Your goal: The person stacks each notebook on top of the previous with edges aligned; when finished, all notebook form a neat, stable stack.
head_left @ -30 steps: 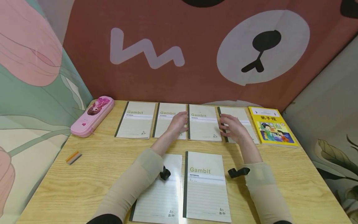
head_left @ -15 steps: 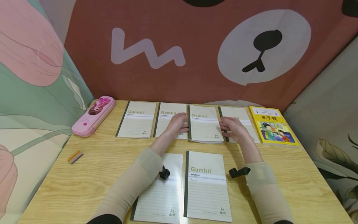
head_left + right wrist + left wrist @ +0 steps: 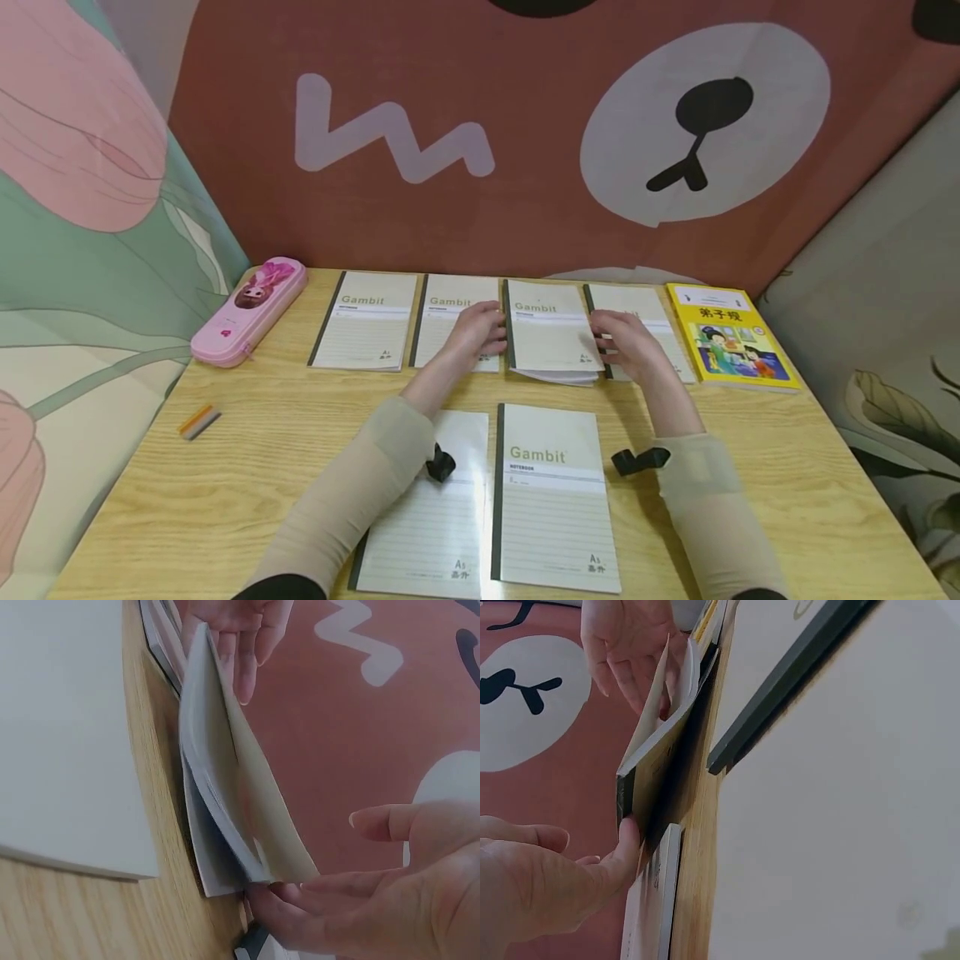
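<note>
A pale Gambit notebook [image 3: 549, 337] with a dark spine, third in the back row, sits raised between the two hands. Its cover and pages fan apart along the near and right edges. The left hand [image 3: 468, 337] has a fingertip against the spine's underside in the left wrist view, thumb held apart. On the other side, the right hand [image 3: 633, 343] has its fingers at and under the loose right edge; its thumb [image 3: 382, 823] stands off, touching nothing. Behind these hands lie two more notebooks, the second one [image 3: 442, 329] and the fourth one [image 3: 660, 333], partly covered.
Far left in the row is another Gambit notebook [image 3: 363, 325], beyond it a pink pencil case [image 3: 251, 321]. A yellow picture book [image 3: 735, 337] ends the row at right. Two notebooks lie nearer, one at right [image 3: 555, 517], one partly under the left forearm [image 3: 427, 533]. A small striped block [image 3: 199, 422] lies left.
The third notebook was lying flat. Its near and right edges have lifted, and its cover and pages have spread apart. Both hands have stayed almost in place.
</note>
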Demonstrator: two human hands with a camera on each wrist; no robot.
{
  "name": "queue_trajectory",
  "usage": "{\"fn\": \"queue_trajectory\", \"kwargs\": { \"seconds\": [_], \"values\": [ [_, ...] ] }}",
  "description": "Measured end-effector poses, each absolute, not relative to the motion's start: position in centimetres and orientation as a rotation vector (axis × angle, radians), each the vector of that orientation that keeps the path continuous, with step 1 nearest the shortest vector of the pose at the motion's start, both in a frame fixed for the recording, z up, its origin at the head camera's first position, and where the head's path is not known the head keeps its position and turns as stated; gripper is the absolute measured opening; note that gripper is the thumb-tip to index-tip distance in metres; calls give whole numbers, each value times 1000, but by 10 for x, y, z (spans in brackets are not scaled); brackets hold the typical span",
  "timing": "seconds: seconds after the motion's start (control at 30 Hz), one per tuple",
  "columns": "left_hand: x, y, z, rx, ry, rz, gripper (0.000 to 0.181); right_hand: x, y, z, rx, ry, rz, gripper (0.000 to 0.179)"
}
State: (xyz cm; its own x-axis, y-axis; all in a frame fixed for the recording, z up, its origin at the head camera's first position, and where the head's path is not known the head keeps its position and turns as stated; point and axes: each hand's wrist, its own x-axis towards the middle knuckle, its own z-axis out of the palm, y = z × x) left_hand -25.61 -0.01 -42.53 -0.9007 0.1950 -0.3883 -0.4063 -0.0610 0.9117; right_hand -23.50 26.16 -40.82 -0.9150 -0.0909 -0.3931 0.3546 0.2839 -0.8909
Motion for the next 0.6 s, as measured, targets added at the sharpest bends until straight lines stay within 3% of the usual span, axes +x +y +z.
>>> {"fn": "queue_trajectory", "kwargs": {
  "seconds": [0.6],
  "values": [
    [-252, -4, -424, -92, 1850, 2065, 60, -238, 258, -410, 306, 2061, -1745, 70]
  ]
}}
